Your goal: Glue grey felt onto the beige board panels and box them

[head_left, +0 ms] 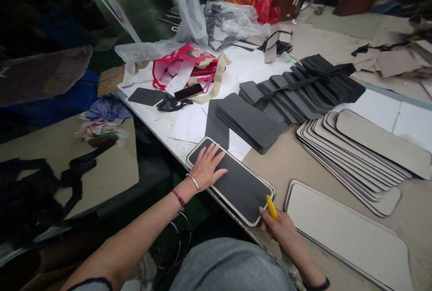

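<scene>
Left hand (205,168) flat on dark panel (240,186); right hand (277,227) holds yellow tool (271,207).

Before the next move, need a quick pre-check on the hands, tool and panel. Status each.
1. Left hand flat on the dark panel, fingers spread: ok.
2. Right hand gripping the yellow tool at the panel's near-right corner: ok.
3. Tool's working tip visible: cannot tell, the hand hides it.
4. Panel inside the pale board's border: ok.
5. Margin to the table edge: not ok, the panel lies right along it.
</scene>
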A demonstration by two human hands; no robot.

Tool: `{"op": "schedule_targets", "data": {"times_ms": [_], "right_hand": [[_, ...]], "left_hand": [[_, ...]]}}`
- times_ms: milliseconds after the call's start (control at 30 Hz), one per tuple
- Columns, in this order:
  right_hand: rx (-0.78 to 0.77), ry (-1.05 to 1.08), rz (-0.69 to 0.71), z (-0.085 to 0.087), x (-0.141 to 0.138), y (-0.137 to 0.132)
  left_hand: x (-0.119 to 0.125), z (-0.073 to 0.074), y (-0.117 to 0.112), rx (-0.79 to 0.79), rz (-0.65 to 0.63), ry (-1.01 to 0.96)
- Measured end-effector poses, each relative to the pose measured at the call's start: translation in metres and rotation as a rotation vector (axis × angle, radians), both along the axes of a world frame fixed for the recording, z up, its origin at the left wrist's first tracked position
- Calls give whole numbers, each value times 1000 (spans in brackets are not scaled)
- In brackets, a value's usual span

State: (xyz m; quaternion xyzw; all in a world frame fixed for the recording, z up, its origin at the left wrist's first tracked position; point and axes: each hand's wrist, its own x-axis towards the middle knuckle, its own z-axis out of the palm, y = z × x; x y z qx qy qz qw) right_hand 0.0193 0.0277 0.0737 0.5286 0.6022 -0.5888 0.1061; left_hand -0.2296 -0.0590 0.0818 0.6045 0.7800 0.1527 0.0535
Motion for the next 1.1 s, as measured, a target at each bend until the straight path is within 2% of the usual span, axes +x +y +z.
{"op": "schedule_targets", "data": {"times_ms": [133, 300, 600, 800, 1100], "right_hand": [[7, -9, -3, 0, 0, -1], [-23, 1, -30, -5, 2, -1], [28, 45, -60, -17, 5, -4], [29, 41, -102, -19, 4, -6], [68, 31, -82, -24, 6, -7]], "left_hand": [[13, -11, 5, -135, -151, 36], [8, -18, 3, -182, -171, 53], [9, -19, 1, -142, -167, 71], [9, -19, 0, -94, -170, 66], [10, -23, -3, -18, -171, 75]]}}
